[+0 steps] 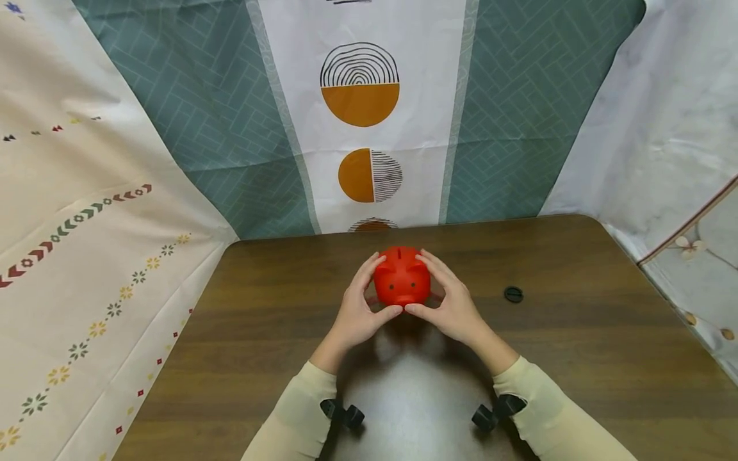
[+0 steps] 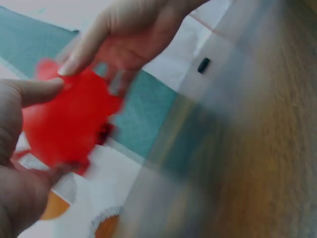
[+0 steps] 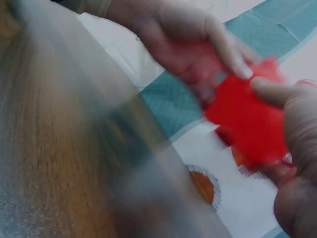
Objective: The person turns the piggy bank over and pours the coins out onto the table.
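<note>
A red piggy bank (image 1: 401, 278) with small dark eyes and a coin slot on top faces me in the head view. Both hands hold it between them, lifted above the table. My left hand (image 1: 356, 317) grips its left side, with the thumb at the snout and curved fingers behind. On the opposite side my right hand (image 1: 458, 314) holds it the same way, and the two thumb tips nearly meet. In the left wrist view the piggy bank (image 2: 69, 116) is blurred, with a dark patch low on its body. The fingertips behind it are partly hidden.
A small round black plug (image 1: 513, 294) lies on the brown wooden table (image 1: 277, 288), to the right of the hands. Patterned cloths (image 1: 219, 96) hang beyond the back edge and along both sides. Black wrist straps (image 1: 343, 413) sit on the sleeves.
</note>
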Demonstrator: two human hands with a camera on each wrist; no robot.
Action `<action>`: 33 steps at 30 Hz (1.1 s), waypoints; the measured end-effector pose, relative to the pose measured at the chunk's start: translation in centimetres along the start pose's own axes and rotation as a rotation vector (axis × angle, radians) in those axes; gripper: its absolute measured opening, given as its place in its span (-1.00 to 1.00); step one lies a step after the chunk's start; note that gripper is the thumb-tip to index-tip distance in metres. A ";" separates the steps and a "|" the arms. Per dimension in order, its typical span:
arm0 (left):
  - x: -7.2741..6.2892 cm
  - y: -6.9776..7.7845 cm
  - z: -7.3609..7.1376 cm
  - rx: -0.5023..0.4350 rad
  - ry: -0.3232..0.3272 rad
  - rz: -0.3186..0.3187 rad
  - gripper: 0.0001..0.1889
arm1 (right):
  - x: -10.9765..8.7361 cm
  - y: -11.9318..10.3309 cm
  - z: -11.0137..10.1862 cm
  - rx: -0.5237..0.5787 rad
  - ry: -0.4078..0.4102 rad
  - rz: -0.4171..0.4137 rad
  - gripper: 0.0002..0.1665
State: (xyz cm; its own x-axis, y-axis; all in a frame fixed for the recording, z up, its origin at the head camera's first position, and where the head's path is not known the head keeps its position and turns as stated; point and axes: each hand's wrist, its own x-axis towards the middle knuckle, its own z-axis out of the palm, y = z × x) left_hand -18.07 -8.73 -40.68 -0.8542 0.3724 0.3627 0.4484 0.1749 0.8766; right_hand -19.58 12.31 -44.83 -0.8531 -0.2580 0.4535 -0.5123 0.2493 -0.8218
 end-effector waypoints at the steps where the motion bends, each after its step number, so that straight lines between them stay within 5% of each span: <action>1: 0.0 0.0 0.0 0.000 0.011 0.030 -0.18 | 0.0 -0.1 0.0 -0.005 0.019 -0.033 -0.03; 3: 0.0 0.0 0.0 0.000 0.022 0.041 -0.18 | 0.0 -0.1 0.1 0.029 0.025 -0.027 -0.03; 6: 0.0 -0.6 -0.1 -0.004 -0.010 -0.041 -0.19 | -0.1 0.2 0.2 0.068 -0.021 0.087 -0.05; 9: 0.2 -2.3 0.0 -0.005 -0.036 -0.113 -0.18 | -0.2 0.4 0.3 0.087 -0.047 0.187 -0.04; 12: 0.3 -3.8 0.1 -0.005 -0.029 -0.112 -0.17 | -0.1 0.4 0.3 0.086 -0.040 0.196 -0.03; 15: 0.2 -2.8 0.0 -0.006 -0.036 -0.119 -0.17 | 0.0 -0.3 0.2 0.079 -0.043 0.200 -0.05; 19: 0.0 -0.1 -0.1 0.003 -0.006 0.013 -0.18 | 0.1 -2.1 -0.1 0.049 0.001 0.045 -0.07; 22: 0.1 0.5 -0.2 0.022 0.032 0.112 -0.19 | 0.2 -2.0 -0.2 0.044 0.043 -0.040 -0.06; 28: 0.1 -0.1 -0.3 0.037 -0.059 -0.099 -0.19 | 0.0 0.1 0.4 0.118 -0.043 0.214 -0.02; 33: -0.1 -0.4 -0.1 0.025 -0.056 -0.127 -0.17 | -0.1 0.0 0.4 0.111 -0.045 0.231 -0.02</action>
State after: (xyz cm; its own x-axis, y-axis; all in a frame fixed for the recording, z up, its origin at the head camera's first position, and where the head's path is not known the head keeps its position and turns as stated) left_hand -18.24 -8.94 -41.00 -0.8888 0.3963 0.2300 0.3445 0.2468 0.9058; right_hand -19.46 11.94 -45.07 -0.9398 -0.2479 0.2353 -0.2879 0.2033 -0.9358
